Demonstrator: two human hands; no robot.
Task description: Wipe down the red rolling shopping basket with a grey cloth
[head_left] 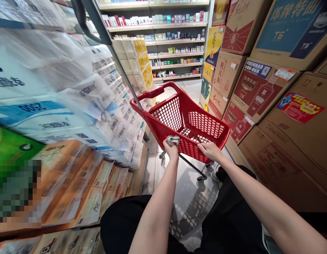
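A red plastic shopping cart point(188, 148) stands sideways in front of me, with a lattice basket and a raised handle point(170, 84). My left hand point(171, 150) is closed on a crumpled greyish-white cloth point(174, 140), which rests against the cart's solid red side panel. Further right, my right hand point(209, 151) is closed on the near lattice wall of the basket; its fingertips are partly hidden. A thin dark stick-like thing seems to lie inside the basket, too small to name.
Plastic-wrapped tissue packs point(81, 91) are stacked high at left, orange packs point(73, 183) below. Cardboard cartons point(258, 88) rise at right. Shelves with small boxed goods point(179, 38) stand behind. A grey metal pole point(121, 63) slants down behind the cart's handle. Tiled floor point(184, 197) lies beneath.
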